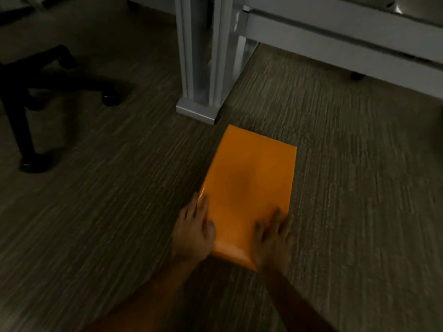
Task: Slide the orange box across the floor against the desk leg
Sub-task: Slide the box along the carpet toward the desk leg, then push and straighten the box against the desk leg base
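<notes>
A flat orange box lies on the striped carpet in the middle of the view, its long side pointing away from me. Its far corner sits a short gap away from the foot of the white desk leg. My left hand presses against the box's near left edge, fingers stretched along the side. On the near right corner rests my right hand, fingers spread flat over the top. Both forearms reach in from the bottom of the view.
A black office chair base with castors stands at the left. A white desk rail runs along the upper right, with a dark castor beneath it. Carpet surrounds the box on all sides.
</notes>
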### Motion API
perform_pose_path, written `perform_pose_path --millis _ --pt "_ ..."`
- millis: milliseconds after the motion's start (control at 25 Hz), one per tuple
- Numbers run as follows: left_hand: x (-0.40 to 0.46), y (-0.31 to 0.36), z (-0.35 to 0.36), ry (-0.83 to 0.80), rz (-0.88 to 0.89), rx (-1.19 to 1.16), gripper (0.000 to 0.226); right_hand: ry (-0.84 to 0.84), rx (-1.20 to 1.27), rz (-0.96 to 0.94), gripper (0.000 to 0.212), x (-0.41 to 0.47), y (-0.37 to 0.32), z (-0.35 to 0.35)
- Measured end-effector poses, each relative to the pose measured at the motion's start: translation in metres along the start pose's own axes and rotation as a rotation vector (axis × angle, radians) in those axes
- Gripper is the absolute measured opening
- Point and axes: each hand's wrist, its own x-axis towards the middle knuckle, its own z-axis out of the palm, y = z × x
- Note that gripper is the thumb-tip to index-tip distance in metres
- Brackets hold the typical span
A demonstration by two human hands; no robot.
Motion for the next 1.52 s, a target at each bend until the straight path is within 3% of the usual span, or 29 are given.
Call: perform_pose_path --millis 200,320,600,1520 --pt "0.002 -0.007 -0.017 -0.234 0.359 0.261 0.073 -0.065 -0.326 -0.378 0.087 -0.011 0.016 0.001" --pt "0.008 -0.008 -0.027 -0.363 0.496 0.348 0.091 -0.169 -0.499 -0.587 0.108 -0.016 0.023 -0.002" --pt "0.016 -0.010 -0.025 -0.364 0.532 0.350 0.101 -0.247 -0.527 -0.540 0.121 -0.009 0.018 0.000" --pt "0.215 0.008 0.027 -0.004 0.671 0.197 0.090 0.030 -0.478 -0.600 0.117 0.176 -0.046 -0.003"
